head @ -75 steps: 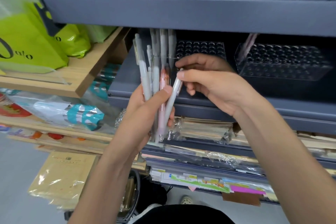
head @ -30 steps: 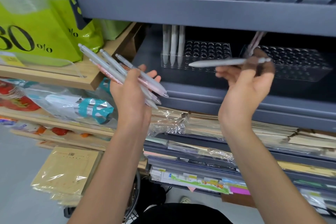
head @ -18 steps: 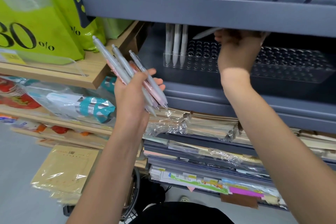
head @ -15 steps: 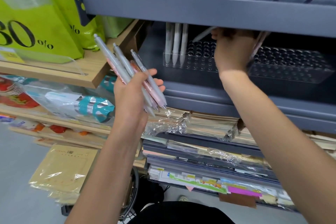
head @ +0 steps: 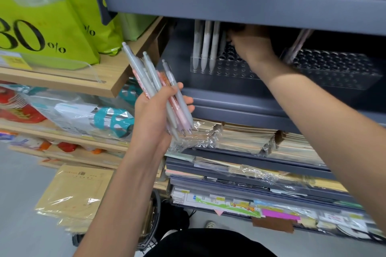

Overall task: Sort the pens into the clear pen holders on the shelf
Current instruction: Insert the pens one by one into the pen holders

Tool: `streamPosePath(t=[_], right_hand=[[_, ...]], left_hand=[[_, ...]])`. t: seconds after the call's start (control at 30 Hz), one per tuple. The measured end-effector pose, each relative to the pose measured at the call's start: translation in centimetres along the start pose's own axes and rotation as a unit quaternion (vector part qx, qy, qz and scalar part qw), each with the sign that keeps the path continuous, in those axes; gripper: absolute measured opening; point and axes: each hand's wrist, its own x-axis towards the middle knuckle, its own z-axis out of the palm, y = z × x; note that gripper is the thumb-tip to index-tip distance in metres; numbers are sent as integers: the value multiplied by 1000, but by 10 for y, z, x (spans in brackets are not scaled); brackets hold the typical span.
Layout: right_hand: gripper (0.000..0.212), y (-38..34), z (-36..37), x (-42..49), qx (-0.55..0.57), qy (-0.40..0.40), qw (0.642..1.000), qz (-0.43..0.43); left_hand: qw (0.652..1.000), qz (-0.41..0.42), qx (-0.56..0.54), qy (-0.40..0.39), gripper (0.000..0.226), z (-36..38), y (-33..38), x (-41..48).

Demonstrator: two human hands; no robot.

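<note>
Your right hand [head: 248, 46] is inside the grey metal shelf [head: 229, 98], over the left clear perforated plastic pen holder [head: 229, 69]. It sits just right of three upright white pens [head: 205, 48]. Its fingers are hidden under the shelf lip, so whether it grips anything cannot be told. Your left hand [head: 158, 115] grips a bundle of slim grey and pink pens [head: 146, 73]. The bundle lies below-left of the holder, tips down, long axes slanting up-left.
</note>
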Motion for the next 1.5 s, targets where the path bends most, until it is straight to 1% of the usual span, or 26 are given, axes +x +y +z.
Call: streamPosePath(t=[0.07, 0.17, 0.23, 0.27, 0.3, 0.33, 0.37, 0.4, 0.47, 0.5, 0.53, 0.63, 0.73, 0.8, 0.83, 0.9, 0.97, 1.0, 1.1, 1.23, 1.27, 1.3, 1.37, 1.4, 1.5], right_hand=[[35, -3, 3, 1, 2, 32, 999, 2], [31, -6, 2, -7, 3, 45, 999, 19], [34, -7, -3, -17, 49, 67, 996, 25], [34, -8, -5, -25, 85, 96, 992, 21], [28, -9, -7, -36, 124, 125, 984, 10], [18, -12, -8, -49, 158, 138, 978, -3], [12, -14, -8, -63, 187, 123, 975, -8], [15, -18, -7, -80, 218, 86, 972, -9], [20, -21, -3, -111, 269, -18, 963, -3], [21, -21, -2, -122, 280, -62, 958, -3], [21, -20, -1, -131, 282, -89, 955, -10], [18, -15, -3, -141, 312, -121, 942, -17], [11, -9, -10, -146, 364, -118, 924, -19], [8, -7, -15, -146, 410, -85, 908, -17], [7, -7, -18, -145, 438, -54, 898, -9], [8, -5, -24, -139, 488, 32, 872, 11], [10, -1, -30, -130, 514, 119, 849, 26], [9, 1, -32, -125, 520, 151, 840, 26], [3, 7, -34, -105, 524, 196, 829, 10], [13, 11, -32, -73, 529, 217, 820, -6], [16, 10, -31, -67, 528, 219, 820, -7], [16, 11, -28, -61, 518, 216, 828, -8], [11, 10, -21, -54, 458, 208, 864, -11], [14, 10, -19, -52, 420, 205, 884, -16], [23, 8, -14, -47, 320, 189, 928, -22]], left_hand=[[1000, -6, 0, -7, 22, -2, 2, -2], [999, 3, 9, -45, 26, -7, 3, -5], [997, 17, 24, -75, 20, -10, 3, -6], [996, 23, 31, -85, 17, -12, 2, -7], [995, 26, 37, -93, 15, -13, 1, -7], [994, 26, 41, -99, 14, -13, 0, -8], [993, 23, 43, -105, 15, -12, -1, -9], [993, 18, 43, -110, 16, -12, -2, -10], [992, 12, 41, -115, 18, -9, -5, -13], [992, 12, 43, -118, 18, -7, -6, -15], [991, 13, 47, -121, 17, -7, -8, -16], [990, 12, 55, -131, 14, -4, -11, -19], [993, -4, 20, -113, 10, 0, -13, -23], [996, -12, -4, -87, 7, 1, -13, -22], [997, -13, -1, -76, 9, 1, -13, -21], [998, -14, 2, -66, 7, 1, -12, -18], [998, -13, -11, -59, 11, 0, -13, -15], [998, -10, -15, -54, 11, 0, -13, -14], [998, 2, -21, -51, 9, 0, -14, -12], [999, 8, -14, -50, 6, -2, -13, -11], [999, 9, -12, -48, 7, -2, -13, -10], [999, 10, -8, -44, 10, -3, -12, -10], [999, 14, 6, -29, 21, -5, -10, -8], [999, 17, 11, -25, 24, -6, -10, -7], [999, 26, 18, -24, 18, -9, -7, -6]])
